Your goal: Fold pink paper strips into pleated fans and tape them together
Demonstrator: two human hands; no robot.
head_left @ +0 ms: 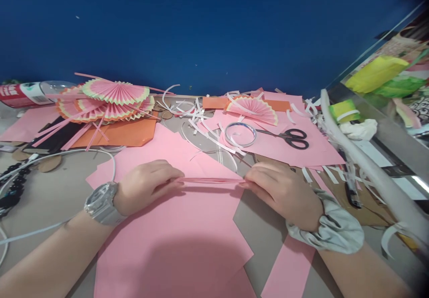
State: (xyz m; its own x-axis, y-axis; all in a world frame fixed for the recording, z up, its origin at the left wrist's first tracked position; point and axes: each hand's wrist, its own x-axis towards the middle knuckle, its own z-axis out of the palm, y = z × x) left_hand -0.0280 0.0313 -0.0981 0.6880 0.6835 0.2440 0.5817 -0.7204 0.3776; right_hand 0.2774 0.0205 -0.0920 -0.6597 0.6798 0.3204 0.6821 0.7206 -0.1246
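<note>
Between my two hands stretches a narrow folded strip of pink paper [211,180], its layers pressed together edge-on. My left hand [147,184], with a watch [102,202] on the wrist, pinches the left end. The right end is pinched by my right hand [276,190], which wears a pale scrunchie [331,226]. Under both hands lie large pink paper sheets [174,244], partly overlapping. A separate pink strip [290,269] rests below my right wrist. The fingertips and the strip's ends are partly hidden.
Pleated paper fans [115,94] are piled at the back left on orange paper [124,132]. Black-handled scissors [295,138], a roll of tape [240,135], another pleated fan [253,109] and white paper scraps lie beyond my right hand. A white cable [80,151] runs on the left.
</note>
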